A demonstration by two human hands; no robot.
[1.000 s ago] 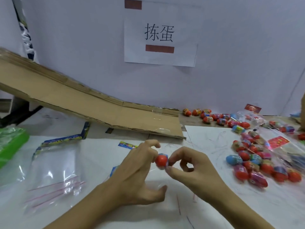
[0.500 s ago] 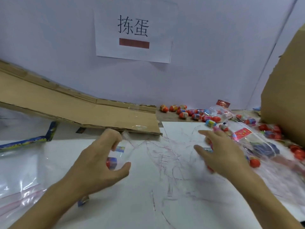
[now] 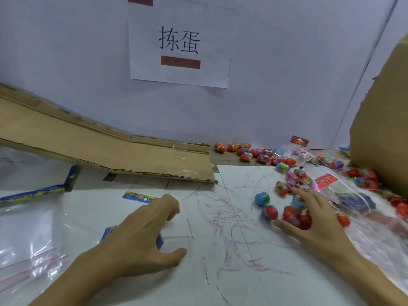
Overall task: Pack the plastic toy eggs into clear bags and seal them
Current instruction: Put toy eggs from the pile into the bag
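Her right hand (image 3: 318,219) has left the clear plastic bag (image 3: 176,226), fingers spread over loose red toy eggs (image 3: 293,217), while the left hand (image 3: 143,235) seemingly pinches the bag open.

Two hands: the left hand (image 3: 141,237) and the right hand (image 3: 318,221). One paper sign (image 3: 180,43), upper middle. Too many toy eggs (image 3: 262,198) to count, right side.

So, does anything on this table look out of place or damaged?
Yes. The white sheet is covered with red pen scribbles, and loose toy eggs lie scattered along the wall beyond the main pile, unbagged. No visible damage.
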